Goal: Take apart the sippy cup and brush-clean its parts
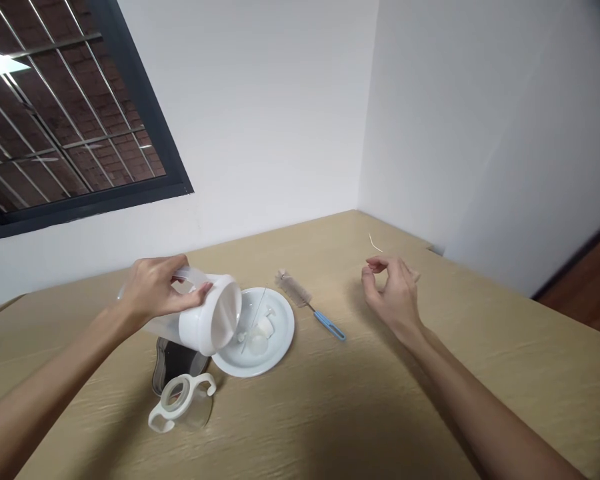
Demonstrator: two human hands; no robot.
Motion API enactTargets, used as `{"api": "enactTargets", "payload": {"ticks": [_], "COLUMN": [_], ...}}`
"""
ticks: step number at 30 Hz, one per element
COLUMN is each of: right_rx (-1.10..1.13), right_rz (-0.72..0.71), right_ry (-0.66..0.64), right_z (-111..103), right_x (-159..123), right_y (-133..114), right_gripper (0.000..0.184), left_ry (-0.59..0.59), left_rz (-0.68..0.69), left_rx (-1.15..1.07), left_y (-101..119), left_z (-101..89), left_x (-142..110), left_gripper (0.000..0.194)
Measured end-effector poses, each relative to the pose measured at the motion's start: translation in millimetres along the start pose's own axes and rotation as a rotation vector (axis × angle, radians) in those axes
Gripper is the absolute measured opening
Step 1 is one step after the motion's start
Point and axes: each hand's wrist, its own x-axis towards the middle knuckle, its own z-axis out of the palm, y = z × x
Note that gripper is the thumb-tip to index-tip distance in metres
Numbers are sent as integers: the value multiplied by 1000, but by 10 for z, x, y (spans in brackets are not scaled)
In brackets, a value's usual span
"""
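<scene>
Left hand [153, 287] is wrapped round the handle of the white jug [194, 328], thumb lying along its side. Jug is up over the left part of the bench [380, 407], tipped well over on its side, wide round end facing right and overlapping the view of the plate's left edge. White plate [286, 333] sits flat on the bench, with small white and clear parts [263, 329] in it plus a thin rod [255, 321] lying across them. Bottle brush [294, 288] lies just right of the plate, bristles to the back, blue handle towards the near right. Dark shallow item [180, 361] is below the jug, partly hidden. Clear bottle [197, 408] with a white two-handled collar is just in front of it. Right hand [397, 293] is well right of the brush, fingers curled in towards the thumb, tips close; can't tell if they touch or pinch anything. Thin pale strip [374, 244] lies on the bench behind that hand.
</scene>
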Motion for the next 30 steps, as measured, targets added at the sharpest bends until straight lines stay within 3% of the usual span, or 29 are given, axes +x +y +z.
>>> {"api": "enactTargets", "payload": {"ticks": [7, 10, 16, 24, 27, 30], "right_rx": [9, 12, 24, 45, 37, 34], "right_rz": [6, 13, 17, 40, 52, 41], "right_ry": [-10, -32, -69, -111, -119, -131], "right_z": [-11, -23, -7, 7, -29, -69], "right_x": [0, -7, -19, -9, 10, 23], "right_y": [-1, 11, 57, 52, 13, -38], "right_gripper": [16, 17, 23, 26, 34, 44], "left_ry": [-17, -92, -227, -358, -370, -389], "left_rz": [-69, -84, -53, -142, -128, -79], "left_rx": [-170, -173, -114, -83, -111, -165], "left_y": [360, 414, 227, -114, -96, 58], "left_z": [22, 79, 106, -232, -323, -334], "left_x": [355, 489, 521, 311, 262, 287], "left_gripper": [44, 46, 47, 42, 42, 41]}}
